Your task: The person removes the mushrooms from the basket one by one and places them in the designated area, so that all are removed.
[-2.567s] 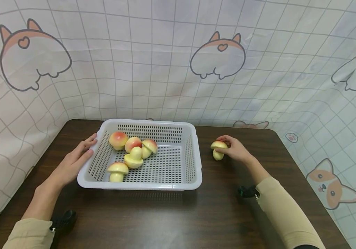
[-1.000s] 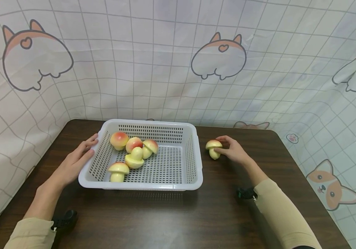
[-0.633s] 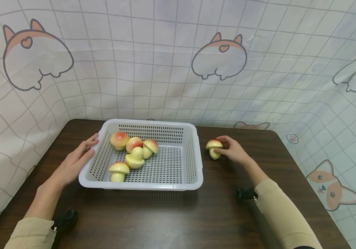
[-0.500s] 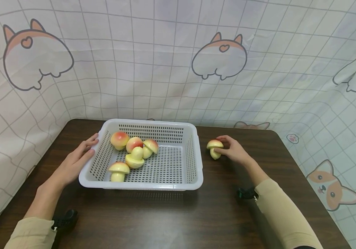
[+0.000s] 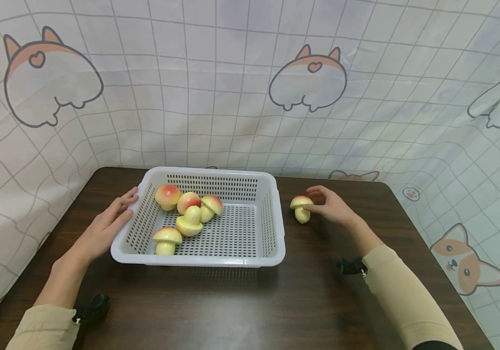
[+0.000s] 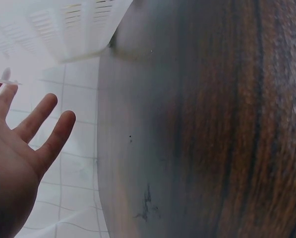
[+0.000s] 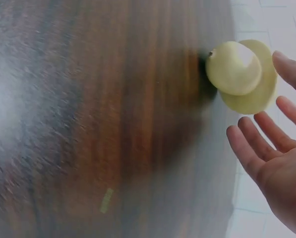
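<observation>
A white perforated basket (image 5: 269, 262) holds several yellow mushroom-shaped pieces with red-tinged caps, among them one at the front (image 5: 165, 237). My left hand (image 5: 101, 231) rests its spread fingers on the basket's left rim; in the left wrist view that hand (image 6: 19, 144) shows extended fingers beside the basket wall (image 6: 63, 29). Right of the basket, another mushroom piece (image 5: 302, 209) stands on the table, cap up. My right hand (image 5: 330, 206) is just to its right, and in the right wrist view the hand (image 7: 281, 153) has its fingers apart near the mushroom's cap (image 7: 259, 99).
The dark wooden table (image 5: 215, 311) carries the basket at its back left. Behind and along the sides hangs a white grid-patterned cloth (image 5: 232, 73) with cartoon corgi prints. A black strap (image 5: 90, 308) is at the left wrist, another (image 5: 351, 266) at the right.
The mushroom piece on the table has moved left towards the basket from its earlier place. My right hand has since loosened from it and shifted slightly right. The left hand stays on the rim.
</observation>
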Demonstrator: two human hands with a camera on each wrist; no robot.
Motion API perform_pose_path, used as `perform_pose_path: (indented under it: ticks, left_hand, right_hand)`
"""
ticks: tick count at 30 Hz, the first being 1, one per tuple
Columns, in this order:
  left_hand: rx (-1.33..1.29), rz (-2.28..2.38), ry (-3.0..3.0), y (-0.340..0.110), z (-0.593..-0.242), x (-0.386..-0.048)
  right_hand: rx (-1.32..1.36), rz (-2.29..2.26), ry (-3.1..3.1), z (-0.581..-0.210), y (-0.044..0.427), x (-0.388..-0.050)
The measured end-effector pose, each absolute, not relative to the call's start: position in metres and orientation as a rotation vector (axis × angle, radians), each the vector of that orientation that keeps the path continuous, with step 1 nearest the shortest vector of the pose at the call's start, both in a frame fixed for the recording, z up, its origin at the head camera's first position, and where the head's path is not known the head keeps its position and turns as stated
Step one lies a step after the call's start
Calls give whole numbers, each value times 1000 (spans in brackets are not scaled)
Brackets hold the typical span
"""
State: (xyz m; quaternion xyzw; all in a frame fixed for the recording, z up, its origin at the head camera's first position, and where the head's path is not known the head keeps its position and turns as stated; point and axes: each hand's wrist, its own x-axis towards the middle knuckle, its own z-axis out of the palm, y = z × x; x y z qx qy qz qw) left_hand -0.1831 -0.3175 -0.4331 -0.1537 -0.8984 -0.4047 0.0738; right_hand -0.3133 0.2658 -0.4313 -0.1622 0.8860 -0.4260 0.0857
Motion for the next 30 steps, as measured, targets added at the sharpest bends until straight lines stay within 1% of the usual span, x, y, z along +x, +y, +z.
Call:
perform_pose_path:
  ticks: [8,16,24,30]
  left_hand:
    - [-474,-1187,-2683,-317,-433,-182]
    - [-483,-1189,-2677,-317,-433,-183]
    - [-467,-1217,-2679,-319,-434,-183]
    - [-474,-1235,-2662,-317,-434,-183]
  right_hand:
    - [-513,-1200,2643,-412,271,-317]
    - [-546,-1154,2658,-389,263,-322]
    - [-629,-1173,2670,-368,237,-327]
    - [-692,-1219,2671,-351,212,-325]
